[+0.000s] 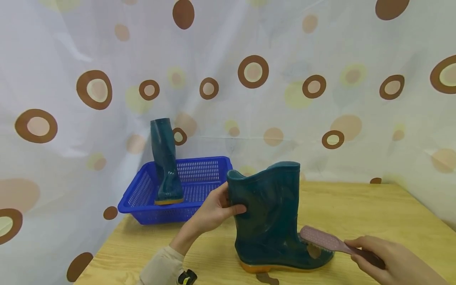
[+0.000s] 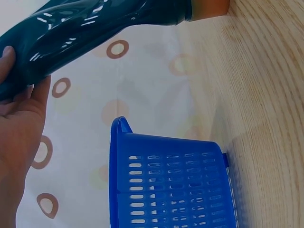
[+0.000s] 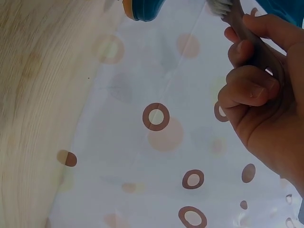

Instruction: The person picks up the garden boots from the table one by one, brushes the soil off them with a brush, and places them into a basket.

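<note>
A dark green rubber boot (image 1: 267, 217) with a yellow-orange sole stands upright on the wooden table. My left hand (image 1: 213, 209) grips its shaft near the top, thumb on the outer side; the left wrist view shows the thumb and fingers around the glossy shaft (image 2: 90, 35). In my right hand (image 1: 384, 257) is a pinkish-brown scrub brush (image 1: 322, 238), held by its handle, its bristles down against the boot's toe. The right wrist view shows fingers curled about the handle (image 3: 254, 40). A brown patch (image 1: 314, 251) shows on the toe beside the bristles.
Behind on the left sits a blue perforated plastic basket (image 1: 156, 215), with a second green boot (image 1: 165, 158) upright in it. A brown patch (image 1: 268, 278) lies on the table near the sole. A white sheet with brown rings (image 1: 228, 43) hangs behind the table (image 1: 374, 209).
</note>
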A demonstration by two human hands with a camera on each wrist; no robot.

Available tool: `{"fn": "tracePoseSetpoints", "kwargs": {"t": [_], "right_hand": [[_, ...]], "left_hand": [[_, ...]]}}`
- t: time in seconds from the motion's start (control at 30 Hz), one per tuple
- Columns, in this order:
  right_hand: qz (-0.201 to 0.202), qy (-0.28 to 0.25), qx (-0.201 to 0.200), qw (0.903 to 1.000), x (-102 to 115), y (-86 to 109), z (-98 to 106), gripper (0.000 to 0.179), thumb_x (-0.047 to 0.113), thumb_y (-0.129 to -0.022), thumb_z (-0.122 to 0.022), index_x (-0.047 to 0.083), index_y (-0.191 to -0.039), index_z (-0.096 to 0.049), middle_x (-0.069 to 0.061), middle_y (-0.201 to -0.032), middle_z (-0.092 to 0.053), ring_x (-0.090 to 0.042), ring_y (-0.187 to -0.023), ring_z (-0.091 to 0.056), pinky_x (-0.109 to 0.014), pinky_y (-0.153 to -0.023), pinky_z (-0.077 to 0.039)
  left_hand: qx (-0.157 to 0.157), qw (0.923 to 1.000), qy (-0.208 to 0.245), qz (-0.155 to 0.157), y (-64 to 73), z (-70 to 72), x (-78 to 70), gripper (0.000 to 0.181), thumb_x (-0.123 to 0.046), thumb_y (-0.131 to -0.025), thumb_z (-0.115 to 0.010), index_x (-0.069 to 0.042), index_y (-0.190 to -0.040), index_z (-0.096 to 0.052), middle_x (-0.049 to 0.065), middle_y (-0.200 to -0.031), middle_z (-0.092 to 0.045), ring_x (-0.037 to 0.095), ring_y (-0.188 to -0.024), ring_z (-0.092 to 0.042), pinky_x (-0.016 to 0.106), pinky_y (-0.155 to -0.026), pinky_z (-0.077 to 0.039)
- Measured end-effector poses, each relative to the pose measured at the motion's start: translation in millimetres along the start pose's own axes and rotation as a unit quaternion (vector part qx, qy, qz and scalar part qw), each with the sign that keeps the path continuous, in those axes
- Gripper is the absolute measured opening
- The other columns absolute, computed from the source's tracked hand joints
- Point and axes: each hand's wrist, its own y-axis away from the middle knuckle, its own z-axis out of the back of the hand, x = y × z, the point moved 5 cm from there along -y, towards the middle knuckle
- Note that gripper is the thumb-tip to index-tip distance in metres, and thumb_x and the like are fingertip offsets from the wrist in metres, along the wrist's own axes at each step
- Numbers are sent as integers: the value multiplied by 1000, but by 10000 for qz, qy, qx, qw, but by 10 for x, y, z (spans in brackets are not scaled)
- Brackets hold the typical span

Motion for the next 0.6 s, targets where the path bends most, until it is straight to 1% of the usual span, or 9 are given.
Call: {"fn": "tracePoseSetpoints", "kwargs": {"t": [0.17, 0.23, 0.33, 0.43, 0.57, 0.6], "right_hand": [[66, -58, -132, 9999, -45, 38, 4, 16, 18, -94, -69, 9, -106, -72, 17, -84, -66, 12, -60, -45, -19, -48, -38], [185, -125, -295, 9993, -70, 73, -3, 14, 15, -93, -69, 8, -105, -72, 21, -82, -64, 12, -59, -43, -18, -47, -36], [335, -210, -502, 9980, -103, 125, -13, 13, 12, -92, -70, 7, -104, -72, 25, -81, -61, 12, -58, -43, -17, -46, -35], [424, -228, -677, 9965, -109, 154, -20, 13, 10, -90, -71, 7, -103, -72, 26, -82, -62, 12, -58, -45, -17, -46, -37], [183, -156, -489, 9985, -103, 132, -24, 13, 14, -92, -70, 10, -105, -72, 25, -81, -62, 11, -57, -43, -18, -46, -35], [119, -146, -390, 9991, -99, 120, -22, 14, 15, -93, -69, 10, -106, -72, 25, -81, -62, 11, -56, -43, -18, -47, -35]], "left_hand": [[24, 10000, -51, -65, -13, -10, -12, 56, -4, -93, -67, -10, -144, -44, 21, -134, -59, 30, -117, -64, 37, -95, -57], [38, 9999, -66, -105, -19, -26, -15, 55, -3, -93, -67, -9, -143, -44, 22, -133, -59, 32, -117, -64, 36, -95, -57], [70, 9999, -48, -104, -29, -43, -15, 55, -3, -93, -66, -9, -143, -44, 22, -133, -59, 33, -117, -64, 36, -95, -57], [74, 9999, -72, -82, -25, -41, -14, 55, -3, -93, -66, -9, -143, -44, 22, -133, -59, 32, -116, -64, 36, -95, -57], [29, 9999, -137, -61, -3, -11, -16, 54, -2, -93, -66, -9, -142, -45, 22, -133, -59, 32, -116, -64, 35, -95, -57], [8, 9999, -145, -53, 7, 0, -18, 54, -2, -93, -66, -9, -142, -45, 22, -132, -59, 32, -115, -64, 35, -94, -57]]}}
